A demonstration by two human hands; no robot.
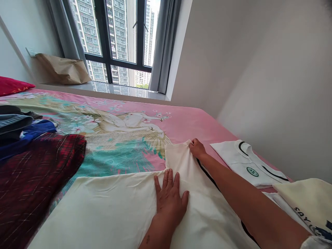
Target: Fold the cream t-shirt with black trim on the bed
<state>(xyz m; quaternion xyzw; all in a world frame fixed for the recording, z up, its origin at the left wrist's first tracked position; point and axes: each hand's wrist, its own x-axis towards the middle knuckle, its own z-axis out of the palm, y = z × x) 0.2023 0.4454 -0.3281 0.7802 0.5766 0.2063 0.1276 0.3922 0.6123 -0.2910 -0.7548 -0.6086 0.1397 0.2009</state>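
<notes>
A cream-white T-shirt with black piping is spread on the bed in front of me. My left hand rests flat on it, fingers stretched out, by the corner where the sleeve meets the body. At the sleeve's far end, my right hand pinches the hem corner beside the black piping. The lower part of the shirt runs out of view at the bottom, and my right forearm covers some of its right side.
A folded white shirt with a green badge lies at right, near a cream garment with lettering. On the left are dark red plaid cloth and blue clothing. A paper bag stands on the windowsill beyond the patterned bedsheet.
</notes>
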